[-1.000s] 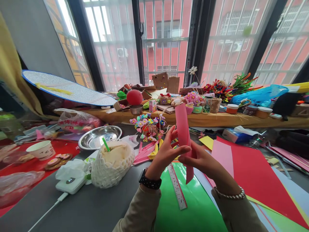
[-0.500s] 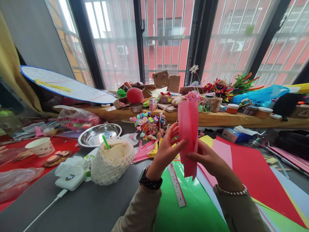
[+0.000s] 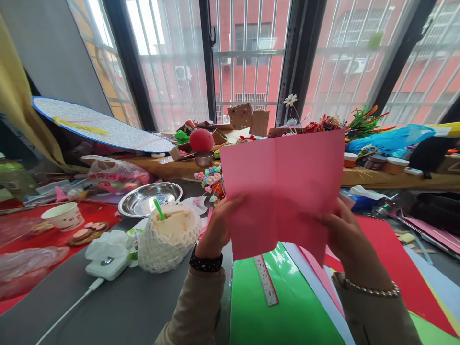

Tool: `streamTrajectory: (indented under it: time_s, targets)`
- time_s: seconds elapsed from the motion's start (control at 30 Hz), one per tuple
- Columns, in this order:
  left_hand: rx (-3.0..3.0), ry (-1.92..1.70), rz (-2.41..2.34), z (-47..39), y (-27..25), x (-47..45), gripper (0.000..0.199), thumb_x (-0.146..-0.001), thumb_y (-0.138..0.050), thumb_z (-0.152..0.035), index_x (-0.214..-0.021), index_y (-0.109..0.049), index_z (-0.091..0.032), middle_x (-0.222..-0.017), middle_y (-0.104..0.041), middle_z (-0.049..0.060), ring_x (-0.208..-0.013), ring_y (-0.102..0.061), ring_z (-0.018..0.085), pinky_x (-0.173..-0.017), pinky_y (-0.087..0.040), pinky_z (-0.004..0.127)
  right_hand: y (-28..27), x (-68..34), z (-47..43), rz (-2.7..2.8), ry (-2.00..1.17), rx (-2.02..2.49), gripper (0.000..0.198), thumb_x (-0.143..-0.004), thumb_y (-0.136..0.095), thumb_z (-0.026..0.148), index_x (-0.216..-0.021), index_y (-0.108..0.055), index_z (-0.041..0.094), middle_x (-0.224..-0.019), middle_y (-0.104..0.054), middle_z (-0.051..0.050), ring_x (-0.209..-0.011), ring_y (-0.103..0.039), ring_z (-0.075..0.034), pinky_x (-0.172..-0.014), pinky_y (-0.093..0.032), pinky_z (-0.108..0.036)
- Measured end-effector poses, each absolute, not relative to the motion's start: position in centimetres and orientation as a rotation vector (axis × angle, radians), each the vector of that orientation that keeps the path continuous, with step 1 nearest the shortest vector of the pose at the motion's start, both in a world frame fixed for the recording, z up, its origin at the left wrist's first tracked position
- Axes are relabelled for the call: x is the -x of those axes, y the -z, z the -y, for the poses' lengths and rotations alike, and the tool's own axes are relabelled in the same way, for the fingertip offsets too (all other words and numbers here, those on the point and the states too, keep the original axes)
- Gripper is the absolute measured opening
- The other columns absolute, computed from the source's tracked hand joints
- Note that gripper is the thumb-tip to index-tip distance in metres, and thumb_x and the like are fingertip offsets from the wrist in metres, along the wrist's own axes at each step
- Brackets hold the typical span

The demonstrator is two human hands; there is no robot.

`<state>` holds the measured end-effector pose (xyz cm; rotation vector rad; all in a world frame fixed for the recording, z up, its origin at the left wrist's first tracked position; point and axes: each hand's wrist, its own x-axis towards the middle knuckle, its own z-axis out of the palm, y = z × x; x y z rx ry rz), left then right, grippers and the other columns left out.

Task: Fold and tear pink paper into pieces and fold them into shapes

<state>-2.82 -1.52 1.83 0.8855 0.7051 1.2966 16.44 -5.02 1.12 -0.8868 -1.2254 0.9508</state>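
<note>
A pink sheet of paper (image 3: 276,187) is held up above the table, spread wide, with a vertical crease down its middle. My left hand (image 3: 219,223) grips its left edge, thumb on the near face and the other fingers hidden behind. At the right edge my right hand (image 3: 345,232) pinches the sheet, slightly blurred, thumb in front. Below the paper lies a glossy green sheet (image 3: 280,306) with a clear ruler (image 3: 266,282) on it. Red paper (image 3: 395,268) and other coloured sheets lie to the right, partly under my right forearm.
Left of my hands stand a coconut in white foam net (image 3: 168,244) with a green straw, a steel plate (image 3: 124,206), a paper cup (image 3: 63,216) and a white corded device (image 3: 109,263). Behind, a window ledge (image 3: 168,168) carries a red ball (image 3: 201,140) and many craft items.
The pink paper has gone from a narrow folded strip to an opened sheet. My hands have moved apart, left hand leftward and right hand rightward, each keeping hold of an edge.
</note>
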Motion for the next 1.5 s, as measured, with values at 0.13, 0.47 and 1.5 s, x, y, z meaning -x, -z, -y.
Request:
streamTrajectory:
  time_s: [0.13,0.47,1.5]
  targets:
    - [-0.995,-1.345,-0.716,1.6,-1.8,3.9,0.020,-0.062,-0.062,-0.031,-0.076,-0.064,-0.016,-0.068,-0.064,0.002,-0.059,-0.058,0.016,-0.052,-0.045,0.026,-1.9,-17.0,5.8,1.148,-0.922,0.957,0.037,-0.071,-0.054,0.023,-0.107,-0.047,0.028,-0.094,-0.063,-0.003,-0.073,-0.062,-0.020,-0.057,-0.052,-0.031]
    - [-1.678,-1.635,-1.010,1.2,-2.9,4.5,0.048,-0.065,-0.060,-0.036,-0.106,-0.047,-0.013,-0.099,-0.058,0.011,-0.088,-0.055,0.021,-0.074,-0.044,0.034,-1.7,-17.8,5.9,1.255,-0.665,1.094,0.018,-0.070,-0.059,0.029,-0.088,-0.061,0.025,-0.084,-0.066,-0.001,-0.076,-0.060,-0.018,-0.062,-0.050,-0.028]
    - [-2.569,-1.656,-1.462,6.5,-3.2,-0.8,0.013,-0.077,-0.048,-0.023,-0.079,-0.061,-0.021,-0.070,-0.066,-0.001,-0.065,-0.058,0.014,-0.090,-0.028,0.038,-2.5,-12.0,8.1,1.546,0.762,1.234,0.012,-0.074,-0.054,0.019,-0.081,-0.060,0.026,-0.089,-0.061,-0.003,-0.095,-0.051,-0.027,-0.092,0.003,-0.062]
